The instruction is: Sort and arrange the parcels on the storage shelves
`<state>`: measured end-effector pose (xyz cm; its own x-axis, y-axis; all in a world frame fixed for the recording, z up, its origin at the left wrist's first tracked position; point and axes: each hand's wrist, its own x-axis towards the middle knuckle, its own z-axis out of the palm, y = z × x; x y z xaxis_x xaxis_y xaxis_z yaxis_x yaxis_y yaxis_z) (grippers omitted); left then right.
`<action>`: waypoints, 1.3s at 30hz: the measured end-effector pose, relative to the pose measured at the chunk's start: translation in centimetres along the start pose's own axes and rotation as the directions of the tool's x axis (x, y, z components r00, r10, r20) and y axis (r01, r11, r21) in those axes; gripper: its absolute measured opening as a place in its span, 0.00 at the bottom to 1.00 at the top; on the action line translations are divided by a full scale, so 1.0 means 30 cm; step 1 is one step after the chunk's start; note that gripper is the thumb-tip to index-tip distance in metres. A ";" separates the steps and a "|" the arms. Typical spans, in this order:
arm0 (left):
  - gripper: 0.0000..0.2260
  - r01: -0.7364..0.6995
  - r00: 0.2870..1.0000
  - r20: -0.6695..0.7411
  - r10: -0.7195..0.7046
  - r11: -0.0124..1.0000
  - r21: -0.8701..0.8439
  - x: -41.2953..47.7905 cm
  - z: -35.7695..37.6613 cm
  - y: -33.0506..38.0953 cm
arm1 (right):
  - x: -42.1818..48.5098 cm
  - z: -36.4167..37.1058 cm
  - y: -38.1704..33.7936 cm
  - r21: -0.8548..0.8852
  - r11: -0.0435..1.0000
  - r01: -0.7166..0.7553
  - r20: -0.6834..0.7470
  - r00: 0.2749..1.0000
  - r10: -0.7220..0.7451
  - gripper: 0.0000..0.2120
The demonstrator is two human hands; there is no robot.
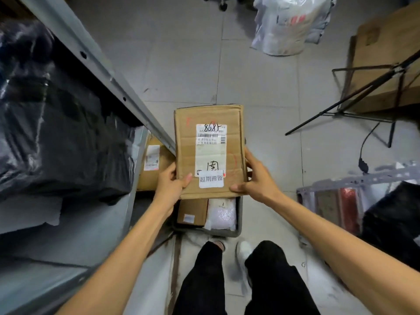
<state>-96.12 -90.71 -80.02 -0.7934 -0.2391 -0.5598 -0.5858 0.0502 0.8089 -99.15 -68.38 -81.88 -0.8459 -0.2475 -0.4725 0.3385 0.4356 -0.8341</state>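
Head view | flat cardboard parcel held up over the grey bin, just off the shelf front edge | left grip clutches its near-left corner | right grip clutches its near-right side, thumbs on top

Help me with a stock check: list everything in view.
flat parcel: 1, brown, white labels, held above the bin
bin: 1, grey, on the floor
small box: 1, brown, in the bin
bubble-wrap packet: 1, white, in the bin beside the small box
labelled box: 1, brown, low in the shelf, left of the flat parcel
black bags: count unclear, black, on the shelf at left
shelf: 1, grey metal, left
plastic bag: 1, white, floor, top of view
large carton: 1, brown, upper right
stand: 1, black, before the large carton
left hand: 1, grips the flat parcel's left edge
right hand: 1, grips its right edge
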 end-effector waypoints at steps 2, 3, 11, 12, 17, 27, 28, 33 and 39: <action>0.19 0.031 1.000 -0.005 -0.030 0.999 0.017 0.105 0.010 -0.058 | 0.097 0.022 0.059 -0.016 1.000 -0.013 -0.019 1.000 0.013 0.55; 0.18 0.034 0.999 -0.011 -0.033 0.999 0.037 0.158 0.016 -0.091 | 0.141 0.034 0.084 -0.022 0.999 -0.023 -0.025 0.999 0.022 0.55; 0.23 0.091 0.988 -0.131 -0.076 0.989 0.115 0.599 0.113 -0.381 | 0.486 0.153 0.424 0.015 0.977 -0.212 -0.021 0.977 0.213 0.45; 0.23 0.104 0.987 -0.133 -0.089 0.988 0.112 0.652 0.118 -0.425 | 0.535 0.175 0.471 0.026 0.972 -0.233 -0.012 0.972 0.233 0.45; 0.23 0.194 0.962 -0.216 -0.169 0.976 0.097 0.857 0.135 -0.610 | 0.768 0.268 0.640 0.072 0.955 -0.288 0.055 0.957 0.284 0.48; 0.20 0.158 0.965 -0.250 -0.084 0.942 0.295 1.180 0.176 -0.758 | 1.113 0.397 0.848 0.210 0.875 -0.435 0.127 0.900 0.417 0.44; 0.19 0.146 0.968 -0.242 -0.071 0.940 0.308 1.209 0.178 -0.769 | 1.136 0.412 0.864 0.220 0.875 -0.431 0.112 0.902 0.416 0.44; 0.14 0.128 0.967 -0.253 -0.020 0.899 0.419 1.305 0.184 -0.803 | 1.211 0.487 0.924 0.243 0.869 -0.431 0.063 0.901 0.429 0.43; 0.17 0.170 0.972 -0.224 -0.077 0.884 0.436 1.328 0.180 -0.908 | 1.254 0.550 0.969 0.242 0.867 -0.436 0.070 0.899 0.433 0.42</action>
<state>-112.65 -96.35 -125.33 -0.6890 -0.4533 -0.5655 -0.7247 0.4266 0.5411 -114.33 -79.30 -128.61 -0.5851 -0.0943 -0.8054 0.7620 0.2758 -0.5859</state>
